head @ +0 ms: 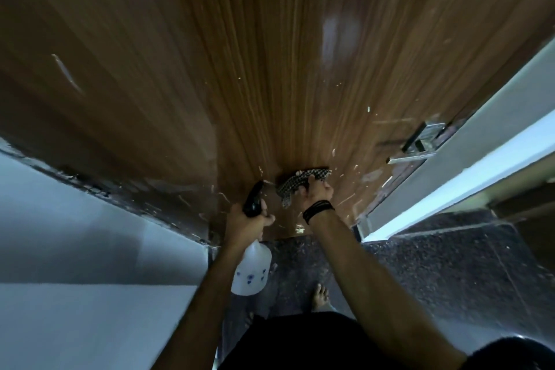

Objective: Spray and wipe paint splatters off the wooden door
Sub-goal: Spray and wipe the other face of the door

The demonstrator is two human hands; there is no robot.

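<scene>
While my right hand (318,189) presses a bunched checkered cloth (300,182) against the wooden door (240,69), fingers curled into the fabric, my left hand (247,222) grips the black trigger head of a white spray bottle (252,270) just left of it, nozzle near the wood. Pale paint splatters (368,109) dot the door around the cloth and toward the metal handle (420,141) at right. A bare foot (321,297) stands on the dark speckled floor (435,264)
</scene>
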